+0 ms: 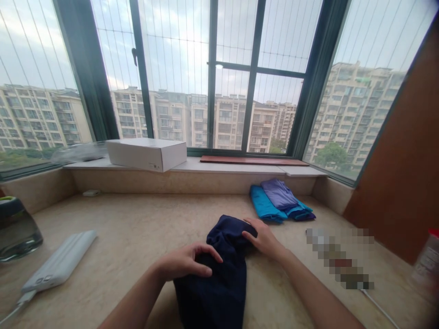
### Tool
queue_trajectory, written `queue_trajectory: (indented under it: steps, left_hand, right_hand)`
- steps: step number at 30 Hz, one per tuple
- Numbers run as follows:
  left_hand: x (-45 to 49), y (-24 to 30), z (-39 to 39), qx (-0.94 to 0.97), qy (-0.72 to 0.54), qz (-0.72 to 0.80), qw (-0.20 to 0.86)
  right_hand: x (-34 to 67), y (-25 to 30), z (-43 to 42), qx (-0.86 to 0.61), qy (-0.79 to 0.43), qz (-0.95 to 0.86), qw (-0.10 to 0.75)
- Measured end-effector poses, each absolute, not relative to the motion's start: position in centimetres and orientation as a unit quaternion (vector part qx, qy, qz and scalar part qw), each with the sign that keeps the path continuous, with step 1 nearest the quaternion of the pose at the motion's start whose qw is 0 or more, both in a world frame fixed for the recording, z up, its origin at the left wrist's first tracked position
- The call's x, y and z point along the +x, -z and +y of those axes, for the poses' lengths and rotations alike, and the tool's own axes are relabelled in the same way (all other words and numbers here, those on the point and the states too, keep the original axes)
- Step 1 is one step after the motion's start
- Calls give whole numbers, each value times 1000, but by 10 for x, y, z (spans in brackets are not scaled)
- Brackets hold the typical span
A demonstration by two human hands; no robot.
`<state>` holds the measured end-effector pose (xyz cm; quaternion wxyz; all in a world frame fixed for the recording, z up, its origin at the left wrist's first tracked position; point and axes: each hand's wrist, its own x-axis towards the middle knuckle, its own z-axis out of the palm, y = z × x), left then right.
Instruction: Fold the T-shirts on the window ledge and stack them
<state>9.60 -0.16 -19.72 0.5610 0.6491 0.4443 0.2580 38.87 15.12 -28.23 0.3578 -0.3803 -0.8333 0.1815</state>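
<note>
A dark navy cloth [219,283] lies bunched on the beige stone counter [137,228] right in front of me. My left hand [185,262] rests on its middle with the fingers curled down onto the fabric. My right hand [262,237] lies on the cloth's upper right corner, fingers bent and pressing the folded edge. Further back on the right sit a folded teal cloth [264,205] and a purple one [279,194] stacked together.
A white power bank [61,265] with a cable lies at the left, beside a dark glass jar [15,228]. On the window ledge stand a white box [147,154] and a reddish board [254,161]. A brown panel [408,183] closes the right side.
</note>
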Motion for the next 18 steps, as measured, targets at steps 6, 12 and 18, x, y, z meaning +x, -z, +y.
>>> queue_trajectory:
  steps: [6, 12, 18]
  left_hand:
    - [95, 210, 6, 489, -395, 381, 677]
    - [100, 225, 18, 421, -441, 478, 632]
    - [108, 227, 10, 426, -385, 414, 707]
  right_hand:
    - [374, 282, 137, -365, -180, -865, 294]
    - [361, 282, 138, -349, -237, -825, 376]
    - [353, 256, 120, -335, -73, -772, 535]
